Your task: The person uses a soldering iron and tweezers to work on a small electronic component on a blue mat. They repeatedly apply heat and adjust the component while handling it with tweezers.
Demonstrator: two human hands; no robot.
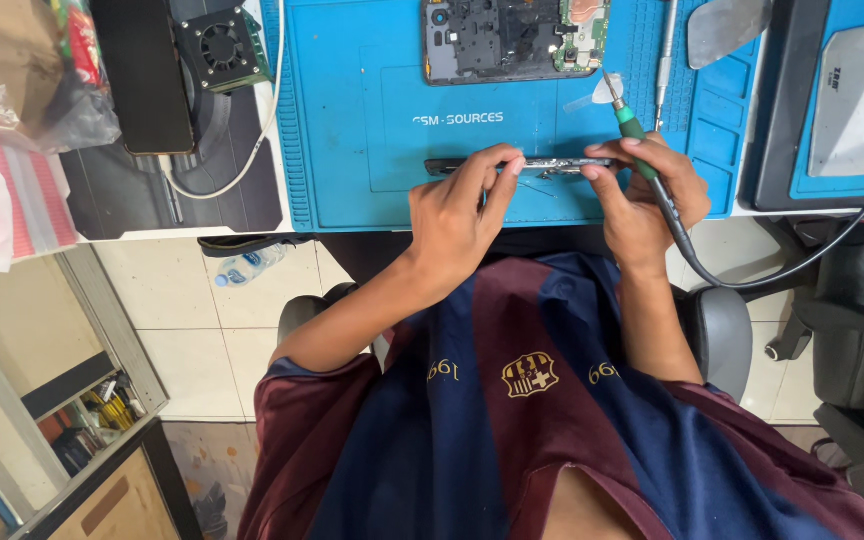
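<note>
My left hand (464, 208) pinches the edge of a thin dark phone frame (552, 164), held on its side above the blue work mat (352, 130). My right hand (642, 195) steadies the other end of that frame and also grips a green-handled soldering iron (636, 133), whose tip points up and away. The iron's black cable (752, 280) runs off to the right. An opened phone body (515, 38) with its circuit board showing lies at the far edge of the mat.
A small black fan unit (220, 45) and a black phone (142, 75) lie at the left of the mat. A white device (862, 95) stands at right. A plastic bottle (247, 265) lies on the tiled floor, beside shelves (82, 420).
</note>
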